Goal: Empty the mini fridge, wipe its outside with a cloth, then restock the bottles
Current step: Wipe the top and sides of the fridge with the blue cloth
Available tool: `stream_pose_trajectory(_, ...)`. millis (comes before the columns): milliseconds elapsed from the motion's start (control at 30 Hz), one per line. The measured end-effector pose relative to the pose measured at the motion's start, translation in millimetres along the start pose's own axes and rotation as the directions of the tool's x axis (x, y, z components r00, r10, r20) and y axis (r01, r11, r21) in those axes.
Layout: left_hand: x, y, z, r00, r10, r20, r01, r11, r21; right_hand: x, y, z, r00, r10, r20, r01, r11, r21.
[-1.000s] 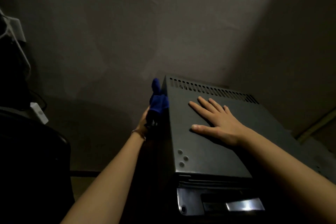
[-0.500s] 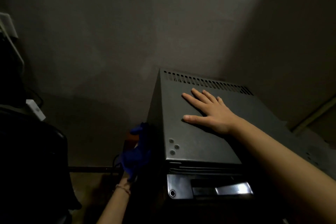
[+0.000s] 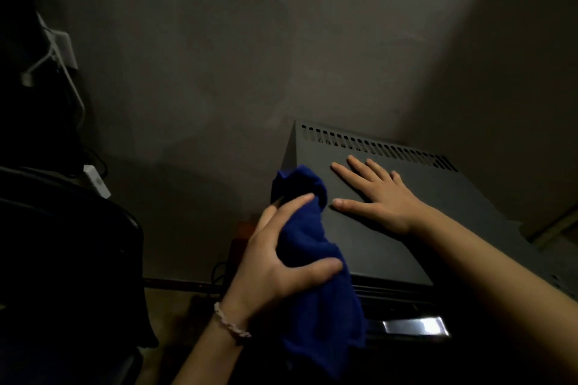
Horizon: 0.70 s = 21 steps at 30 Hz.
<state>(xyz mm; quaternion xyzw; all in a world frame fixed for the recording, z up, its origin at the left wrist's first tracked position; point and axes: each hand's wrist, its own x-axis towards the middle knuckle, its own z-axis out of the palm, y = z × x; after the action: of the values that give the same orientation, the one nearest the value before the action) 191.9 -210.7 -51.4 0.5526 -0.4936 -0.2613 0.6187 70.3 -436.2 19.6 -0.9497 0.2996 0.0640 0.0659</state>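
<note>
Blue bunched cloth (image 3: 308,247), gripped by the left hand (image 3: 275,262), has risen from the side to the grey metal mini fridge (image 3: 369,228) top edge; right hand (image 3: 380,197) lies flat, so wiping continues.

The cloth (image 3: 312,259) hides the mini fridge's (image 3: 391,244) front left corner.

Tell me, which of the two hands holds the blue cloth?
The left hand, the one with a bracelet at its wrist, grips the blue cloth at the fridge's left edge. The right hand holds nothing; it lies flat on the mini fridge top.
</note>
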Motion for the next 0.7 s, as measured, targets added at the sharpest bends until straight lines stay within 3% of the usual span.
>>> stream_pose_trajectory(67,3.0,-0.8,4.2,0.993,0.031,-0.118,-0.033,0.999,-0.020,0.1,0.0,0.1,1.000,0.004,0.005,-0.004,1.000,-0.001)
stream_pose_trajectory(267,29.3,-12.3,-4.2,0.953,-0.002,-0.304,-0.020,0.997,-0.070,-0.7,0.5,0.1,1.000,-0.004,0.003,0.004,1.000,0.004)
stream_pose_trajectory(367,68.6,-38.9,-11.5,0.903,-0.110,-0.416,0.077,0.993,-0.094,-1.6,0.2,-0.6,1.000,-0.005,0.005,0.005,1.000,0.008)
stream_pose_trajectory(433,90.7,-82.9,-17.0,0.857,-0.279,-0.433,0.204,0.956,-0.212,-1.7,0.3,-1.1,1.000,-0.005,0.004,0.005,1.000,0.014)
stream_pose_trajectory(533,96.1,-175.6,-17.8,0.831,-0.339,-0.441,0.336,0.938,-0.088,-1.9,1.4,-0.9,1.000,-0.005,-0.002,0.005,1.000,0.020)
stream_pose_trajectory(600,86.6,-223.9,-9.4,0.816,-0.379,-0.437,0.371,0.922,-0.107,-1.6,2.0,-0.6,1.000,-0.007,-0.006,0.007,1.000,0.019)
stream_pose_trajectory(700,65.7,-197.0,2.9,0.791,-0.436,-0.430,0.378,0.900,-0.217,-2.0,2.0,-0.4,1.000,0.000,0.003,0.000,1.000,0.024)
